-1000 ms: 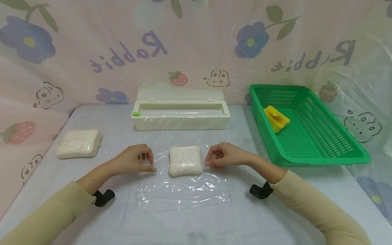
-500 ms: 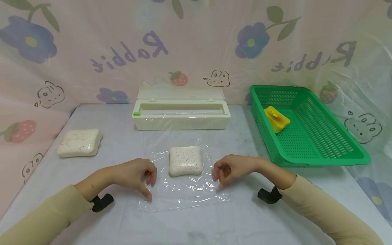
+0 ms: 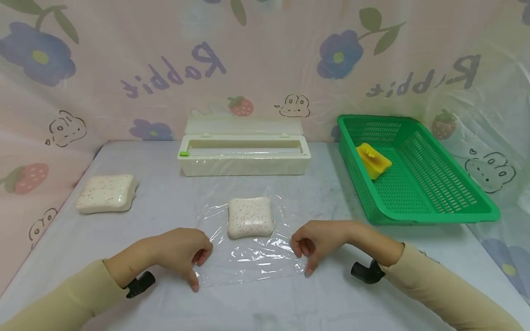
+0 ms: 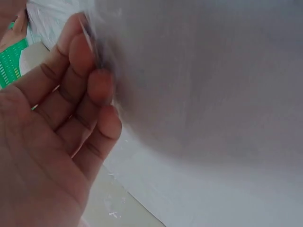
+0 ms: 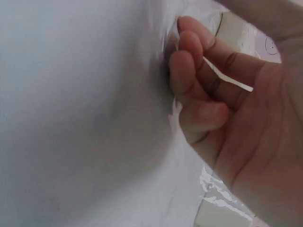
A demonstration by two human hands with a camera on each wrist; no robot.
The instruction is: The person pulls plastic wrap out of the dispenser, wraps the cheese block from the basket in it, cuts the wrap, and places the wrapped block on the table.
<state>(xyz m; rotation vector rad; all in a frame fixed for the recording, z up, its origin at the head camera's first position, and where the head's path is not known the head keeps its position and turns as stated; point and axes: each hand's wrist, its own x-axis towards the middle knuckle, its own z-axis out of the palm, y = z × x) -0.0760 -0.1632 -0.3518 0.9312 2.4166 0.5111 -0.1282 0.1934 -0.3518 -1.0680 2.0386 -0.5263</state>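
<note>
A speckled white bar, shaped like soap (image 3: 250, 217), lies on a sheet of clear cling film (image 3: 252, 257) spread over the table. My left hand (image 3: 182, 250) is at the film's near left corner, its thumb pointing down and apart from the fingers. At the near right corner is my right hand (image 3: 320, 241), thumb likewise spread away from the bent fingers. In the left wrist view, the fingertips (image 4: 100, 87) touch the film's edge. The right wrist view has curled fingers (image 5: 182, 66) right at the film; the thumb is out of sight in both wrist views.
Behind the film stands a white cling film dispenser (image 3: 244, 166), lid raised. A second speckled bar (image 3: 106, 194) lies at the left. At the right, a green basket (image 3: 430, 216) holds a yellow block (image 3: 374, 161). A printed curtain (image 3: 265, 59) surrounds the white-covered table (image 3: 248, 308).
Both hands have come down from beside the bar to the film's near corners, moving toward the front of the table. The bar and film have stayed in place.
</note>
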